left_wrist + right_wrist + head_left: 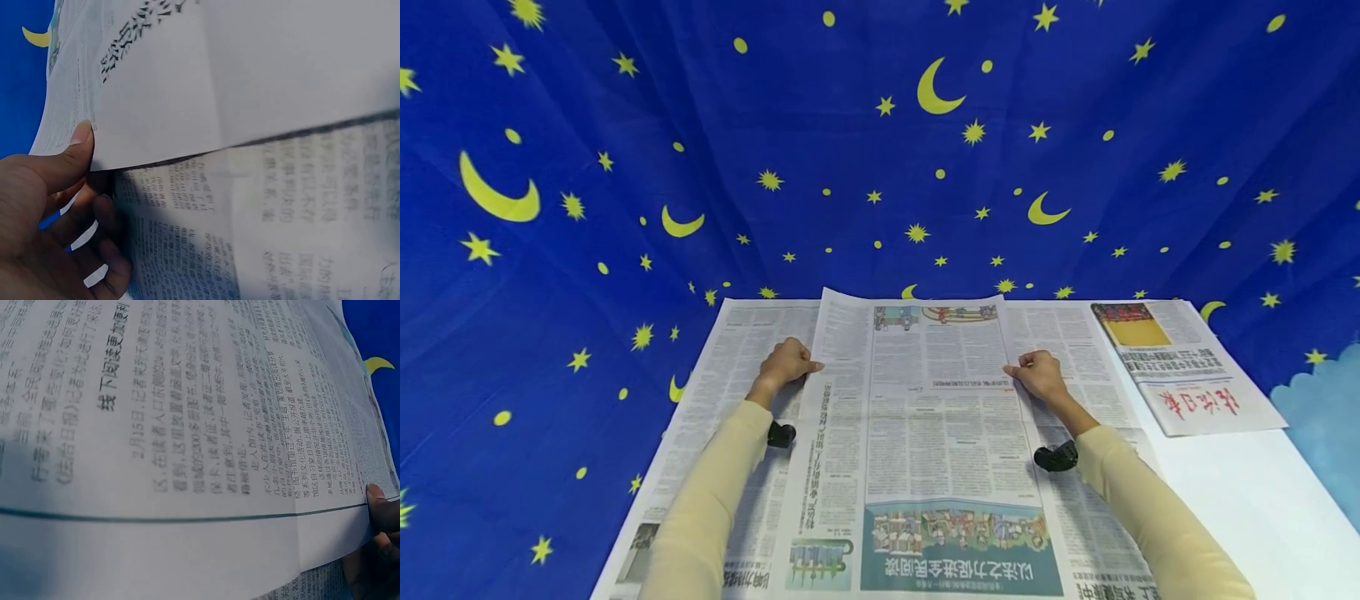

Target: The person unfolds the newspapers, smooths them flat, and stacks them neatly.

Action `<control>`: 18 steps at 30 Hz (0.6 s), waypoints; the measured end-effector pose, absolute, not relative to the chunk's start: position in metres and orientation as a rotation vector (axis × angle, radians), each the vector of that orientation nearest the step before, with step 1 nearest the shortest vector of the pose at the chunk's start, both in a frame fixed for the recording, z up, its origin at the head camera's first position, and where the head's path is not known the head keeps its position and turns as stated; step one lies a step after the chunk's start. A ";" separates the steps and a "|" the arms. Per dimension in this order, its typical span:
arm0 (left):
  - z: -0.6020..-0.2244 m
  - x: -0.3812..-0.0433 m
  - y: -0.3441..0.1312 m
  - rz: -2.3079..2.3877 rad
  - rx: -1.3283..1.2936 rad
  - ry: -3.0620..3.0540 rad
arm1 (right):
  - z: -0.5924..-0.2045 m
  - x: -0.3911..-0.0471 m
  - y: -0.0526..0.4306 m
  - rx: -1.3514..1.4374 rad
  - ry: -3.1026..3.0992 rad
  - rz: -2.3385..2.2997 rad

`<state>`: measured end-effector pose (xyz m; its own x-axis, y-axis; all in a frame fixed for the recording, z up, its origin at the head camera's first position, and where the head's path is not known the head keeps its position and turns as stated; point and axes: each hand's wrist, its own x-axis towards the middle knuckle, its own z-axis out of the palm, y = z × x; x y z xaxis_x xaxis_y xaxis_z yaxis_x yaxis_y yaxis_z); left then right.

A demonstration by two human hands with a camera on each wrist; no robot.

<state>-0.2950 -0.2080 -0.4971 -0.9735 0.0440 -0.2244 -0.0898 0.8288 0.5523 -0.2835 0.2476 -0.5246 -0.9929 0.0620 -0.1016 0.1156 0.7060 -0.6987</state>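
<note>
Draped from 8 thru 12 to 4 w/ deep-blue cloth [850, 142], prtd all over w/ yellow stars, dots & crescents. Shows a lg crescent [501, 207] btwn 9 & 10, a smaller crescent [931, 96] just past 12. Hangs in soft folds. Turns to pale-blue cloud shape [1326, 408] btwn 3 & 4. Backs a white bench [1232, 475], seen bright approx 4. Lit fairly evenly; looks dimmer in wrist views.

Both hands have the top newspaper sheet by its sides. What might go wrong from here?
The left hand and right hand pinch opposite edges of the top sheet, so an uneven pull might tear it. The spread newspaper underneath could also drag askew if the sheet catches on it.
</note>
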 end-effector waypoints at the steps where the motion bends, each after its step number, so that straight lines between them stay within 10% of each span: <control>1: -0.497 -0.295 -0.207 0.845 -0.030 2.793 | -0.524 -0.284 0.248 0.143 2.834 -1.155; 18: -0.485 -0.287 -0.195 0.695 -0.165 2.840 | -0.494 -0.264 0.269 0.074 2.310 -1.222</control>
